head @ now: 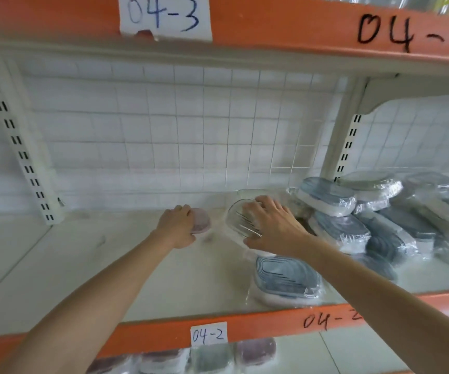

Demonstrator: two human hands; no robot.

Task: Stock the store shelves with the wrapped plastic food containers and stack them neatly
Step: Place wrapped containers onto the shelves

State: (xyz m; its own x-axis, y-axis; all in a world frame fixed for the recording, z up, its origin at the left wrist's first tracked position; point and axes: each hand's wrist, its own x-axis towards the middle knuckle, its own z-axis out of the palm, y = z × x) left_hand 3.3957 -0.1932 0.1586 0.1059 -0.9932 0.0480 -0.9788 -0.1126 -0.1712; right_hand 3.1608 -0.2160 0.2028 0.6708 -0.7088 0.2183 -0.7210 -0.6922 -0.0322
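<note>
Containers below: wrapped oval plastic containers with purple and grey lids (212,357) lie in a row on the lower shelf, under the orange shelf edge with the paper label 04-2 (208,334).
Front container: one wrapped oval container with a blue-grey lid (285,279) lies alone near the front of the white middle shelf (56,265).
Left hand: the left hand (176,225) is curled around a small wrapped container with a purple lid (200,220) and holds it on the shelf.
Right hand: the right hand (269,225) holds a clear wrapped container (241,220), tilted, fingers spread over it.
Pile: blue-grey wrapped containers (366,211) lie in a loose, leaning heap at the right.
Progress: I judge the task is in the middle; the heap is not yet stacked neatly.
Obstacles: the heap and the white slotted post (345,147) are close to the right hand; the white wire grid back (177,117) closes the shelf behind.
</note>
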